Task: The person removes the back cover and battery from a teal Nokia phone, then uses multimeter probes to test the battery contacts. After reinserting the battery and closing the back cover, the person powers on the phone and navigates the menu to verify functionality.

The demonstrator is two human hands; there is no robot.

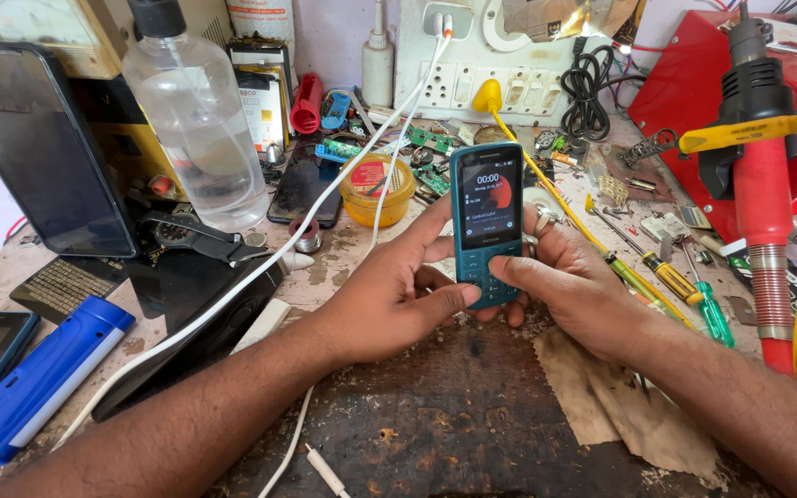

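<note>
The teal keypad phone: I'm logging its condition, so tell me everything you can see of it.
The teal keypad phone is a small bar handset with a plastic-looking shell, a lit screen above and a keypad below. It stands upright, screen toward the camera, just above the dark, worn bench. The left hand and right hand hold it from both sides, both thumbs on the keypad. The case looks whole; its back is hidden.

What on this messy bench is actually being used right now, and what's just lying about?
In use:
- teal keypad phone, screen lit
- left hand and right hand, both holding it, thumbs on keys

Lying about:
- clear bottle
- yellow tub
- screwdrivers
- blue torch
- white cable
</note>
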